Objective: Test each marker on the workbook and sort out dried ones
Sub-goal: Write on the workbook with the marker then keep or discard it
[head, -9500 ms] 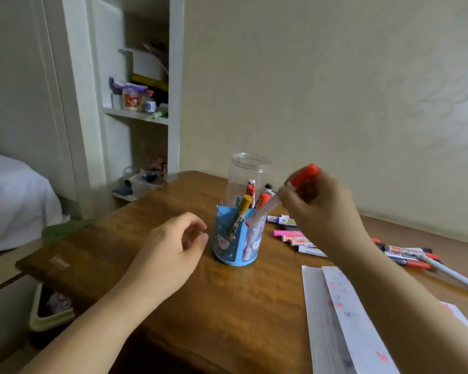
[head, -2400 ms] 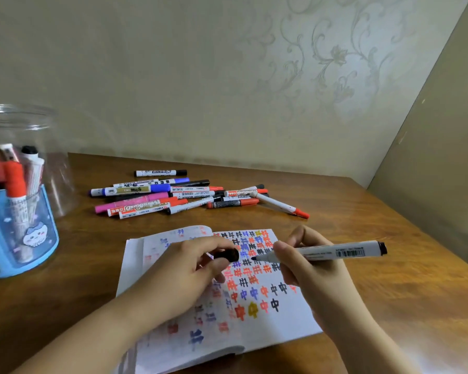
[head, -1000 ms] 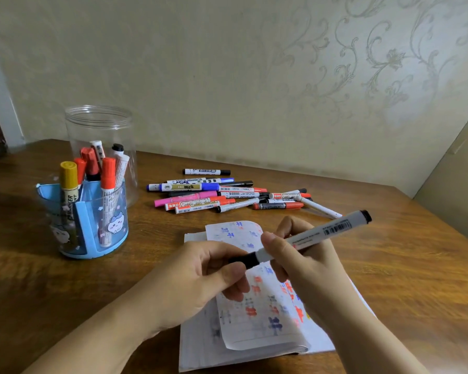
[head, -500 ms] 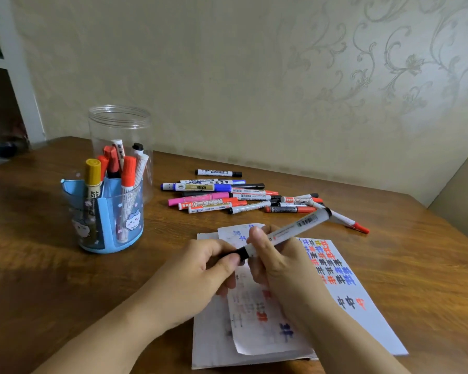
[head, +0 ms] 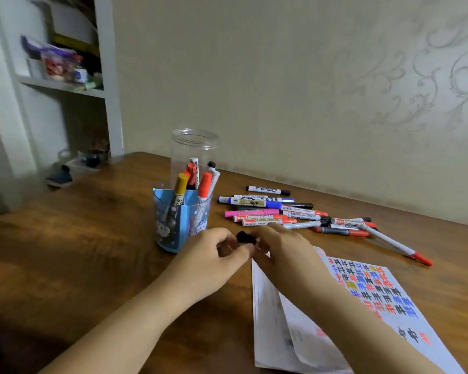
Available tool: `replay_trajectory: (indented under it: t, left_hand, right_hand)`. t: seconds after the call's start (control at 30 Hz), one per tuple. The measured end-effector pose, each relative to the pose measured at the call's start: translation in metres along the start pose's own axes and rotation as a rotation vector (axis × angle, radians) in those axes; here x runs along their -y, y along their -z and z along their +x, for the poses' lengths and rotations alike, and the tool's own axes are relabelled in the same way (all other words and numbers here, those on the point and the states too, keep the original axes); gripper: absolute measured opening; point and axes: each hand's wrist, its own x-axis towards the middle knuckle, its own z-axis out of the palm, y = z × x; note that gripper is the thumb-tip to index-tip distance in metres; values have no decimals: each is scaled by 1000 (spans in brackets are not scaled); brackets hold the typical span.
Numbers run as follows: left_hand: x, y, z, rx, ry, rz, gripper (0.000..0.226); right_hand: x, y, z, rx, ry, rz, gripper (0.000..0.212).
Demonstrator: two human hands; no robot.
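My two hands meet over the middle of the desk (head: pixel 92 238), just in front of the blue pen holder (head: pixel 170 225). My left hand (head: pixel 214 260) has its fingers curled, thumb and forefinger pinching the black end of the marker (head: pixel 245 237). My right hand (head: pixel 284 247) is curled round the rest of that marker, whose barrel is hidden under my fingers. The workbook (head: pixel 368 300) lies open toward the near right edge, its page covered in coloured characters, under my right wrist. A spread of loose markers (head: pixel 281 211) lies toward the far edge, near the wall. The pen holder has several capped markers standing in it, with a clear plastic jar (head: pixel 193 149) right behind it
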Motion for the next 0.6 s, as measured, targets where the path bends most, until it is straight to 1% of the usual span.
replay_trajectory:
  t: [0.03,0.1,0.17,0.2,0.27,0.37,0.5,0.6]
  left_hand:
    - [4,6,-3,-23,-12,5,22]
    - [14,21,-8,-90,-33,39,16]
    - [24,35,-11,-164,-46,79,8]
    - [29,41,-11,-192,-50,94,3]
    - [36,50,-13,-232,-56,130,7]
    - [42,57,-17,-243,-46,170,6]
    - [47,60,-23,-202,-43,193,3]
    - [50,60,-25,-174,-37,193,3]
  right_hand:
    - [1,4,4,-39,-27,38,21]
    - [3,18,13,-207,-68,170,10]
    - [11,37,24,-392,-105,357,10]
    - [17,46,31,-449,-115,442,8]
    - [30,58,47,-492,-99,565,7]
    - [48,59,68,-460,-44,627,9]
    - [57,38,87,-331,-7,480,12]
    - [57,23,97,-212,-20,413,16]
